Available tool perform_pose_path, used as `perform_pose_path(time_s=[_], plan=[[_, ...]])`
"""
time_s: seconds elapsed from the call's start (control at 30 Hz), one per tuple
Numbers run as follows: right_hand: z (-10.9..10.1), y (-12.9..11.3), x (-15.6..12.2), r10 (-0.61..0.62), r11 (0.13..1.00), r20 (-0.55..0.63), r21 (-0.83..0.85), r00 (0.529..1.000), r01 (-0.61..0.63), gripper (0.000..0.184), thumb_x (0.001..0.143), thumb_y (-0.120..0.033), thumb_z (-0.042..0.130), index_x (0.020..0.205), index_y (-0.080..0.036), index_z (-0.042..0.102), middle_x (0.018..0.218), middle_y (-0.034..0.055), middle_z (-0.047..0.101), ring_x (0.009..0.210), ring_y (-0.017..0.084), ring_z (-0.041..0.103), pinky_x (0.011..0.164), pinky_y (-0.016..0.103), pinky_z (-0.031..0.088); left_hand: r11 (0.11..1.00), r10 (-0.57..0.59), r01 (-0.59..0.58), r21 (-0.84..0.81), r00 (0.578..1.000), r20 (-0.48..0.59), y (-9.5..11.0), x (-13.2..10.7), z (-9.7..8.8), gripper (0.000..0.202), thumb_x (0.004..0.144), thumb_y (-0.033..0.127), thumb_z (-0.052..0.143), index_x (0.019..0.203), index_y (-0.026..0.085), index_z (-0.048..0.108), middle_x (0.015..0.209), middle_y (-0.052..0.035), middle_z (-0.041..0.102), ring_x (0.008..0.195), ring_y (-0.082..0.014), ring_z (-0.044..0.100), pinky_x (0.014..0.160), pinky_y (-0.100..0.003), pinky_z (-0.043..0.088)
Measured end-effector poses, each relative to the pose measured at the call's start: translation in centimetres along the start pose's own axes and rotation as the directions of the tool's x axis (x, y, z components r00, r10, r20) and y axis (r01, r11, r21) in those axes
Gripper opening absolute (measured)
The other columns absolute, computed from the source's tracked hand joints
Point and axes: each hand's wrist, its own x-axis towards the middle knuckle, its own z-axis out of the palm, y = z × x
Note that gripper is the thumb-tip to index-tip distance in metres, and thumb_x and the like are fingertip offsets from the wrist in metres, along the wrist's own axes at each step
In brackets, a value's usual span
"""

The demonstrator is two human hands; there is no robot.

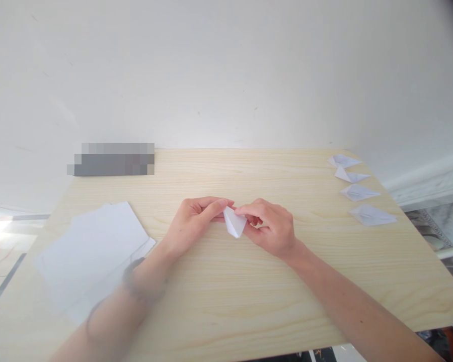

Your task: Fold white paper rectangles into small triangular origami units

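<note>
A small piece of folded white paper (235, 224) is held above the middle of the table between both hands. My left hand (197, 217) pinches its upper left side, thumb on top and fingers behind. On the other side, my right hand (269, 223) grips the paper's right edge, with the index finger lying across the upper part and the thumb below. The lower end of the paper points toward me. Parts of several fingers are hidden behind the paper and the hands.
White paper sheets (94, 246) lie in a loose stack at the left, partly under my left forearm. Several folded paper pieces (373, 214) form a column along the right. A blurred-out dark object (111, 163) rests at the back left. The wooden table (226, 311) meets a white wall (226, 75).
</note>
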Motion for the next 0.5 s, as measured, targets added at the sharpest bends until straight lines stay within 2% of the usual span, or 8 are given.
perform_pose_path(time_s=[0.1, 0.2, 0.27, 0.33, 0.5], plan=[[-0.03, 0.0, -0.01, 0.01, 0.999, -0.019, 0.03, 1.0, -0.009, 0.023, 0.075, -0.006, 0.057, 0.091, -0.022, 0.06, 0.069, -0.0031, 0.062, 0.053, 0.006, 0.051, 0.048, 0.018, 0.042, 0.992, -0.037, 0.039, -0.116, 0.999, 0.022, -0.11, 0.09, -0.15, 0.03, 0.079, 0.041, 0.061, 0.093, 0.017, 0.07, 0.091, -0.0058, 0.072, 0.089, -0.0242, 0.065, 0.086, -0.037, 0.047], [0.03, -0.03, 0.02, -0.01, 1.0, -0.042, 0.001, 0.999, 0.01, 0.026, 0.074, -0.003, 0.057, 0.092, -0.021, 0.059, 0.068, -0.0031, 0.063, 0.052, 0.006, 0.05, 0.048, 0.018, 0.042, 0.97, -0.041, 0.075, -0.23, 0.988, 0.147, 0.11, 0.03, -0.13, 0.037, 0.084, 0.043, 0.053, 0.106, 0.017, 0.066, 0.093, -0.0067, 0.071, 0.091, -0.0235, 0.065, 0.087, -0.038, 0.048], [0.08, -0.08, 0.07, -0.02, 1.0, -0.053, -0.021, 0.998, 0.019, 0.025, 0.073, -0.004, 0.057, 0.091, -0.021, 0.059, 0.066, -0.0038, 0.062, 0.051, 0.005, 0.049, 0.047, 0.018, 0.042, 0.964, -0.021, 0.084, -0.253, 0.971, 0.239, 0.33, -0.05, -0.1, 0.038, 0.087, 0.043, 0.049, 0.105, 0.016, 0.066, 0.094, -0.0074, 0.071, 0.093, -0.023, 0.064, 0.089, -0.038, 0.047], [0.11, -0.13, 0.12, -0.03, 0.999, -0.058, -0.035, 0.998, 0.028, 0.024, 0.074, -0.005, 0.056, 0.09, -0.022, 0.059, 0.064, -0.0046, 0.062, 0.049, 0.005, 0.049, 0.046, 0.017, 0.041, 0.966, -0.015, 0.088, -0.242, 0.958, 0.287, 0.47, -0.09, -0.11, 0.036, 0.087, 0.041, 0.049, 0.1, 0.015, 0.069, 0.095, -0.0073, 0.07, 0.094, -0.0223, 0.063, 0.09, -0.035, 0.046], [-0.03, -0.06, 0.18, -0.056, 0.998, -0.022, -0.025, 0.998, 0.055, 0.021, 0.075, -0.006, 0.057, 0.086, -0.023, 0.061, 0.064, -0.0044, 0.06, 0.052, 0.006, 0.051, 0.048, 0.017, 0.042, 0.965, -0.067, 0.127, -0.229, 0.966, 0.252, 0.4, 0.08, -0.25, 0.029, 0.084, 0.036, 0.055, 0.099, 0.015, 0.069, 0.093, -0.0058, 0.07, 0.089, -0.0203, 0.062, 0.082, -0.031, 0.047]])
